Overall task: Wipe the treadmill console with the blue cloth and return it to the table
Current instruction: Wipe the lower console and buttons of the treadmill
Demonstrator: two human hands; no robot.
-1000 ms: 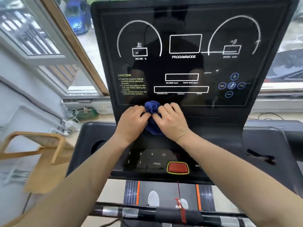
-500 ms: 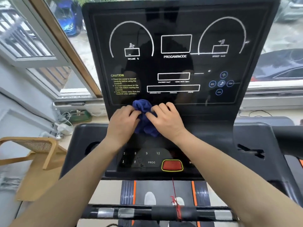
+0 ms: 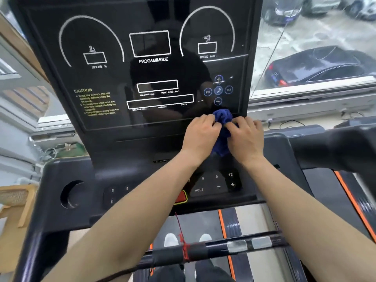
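Note:
The black treadmill console (image 3: 142, 78) stands upright in front of me, with white gauges and yellow caution text on its glossy panel. A bunched blue cloth (image 3: 222, 117) is pressed against the panel's lower right corner, just below the round blue buttons. My left hand (image 3: 200, 134) and my right hand (image 3: 245, 136) both grip the cloth, side by side, fingers curled into it. Most of the cloth is hidden between the hands.
Below the hands lies the lower keypad (image 3: 215, 184) with a partly hidden red stop button (image 3: 181, 197). A cup hole (image 3: 71, 194) is at the left. A taped handlebar (image 3: 223, 249) crosses below. A wooden chair (image 3: 16, 202) stands at left; windows flank the console.
Both hands have slid the cloth to the right along the panel's bottom edge, from the middle to the lower right corner. The camera view has also shifted right.

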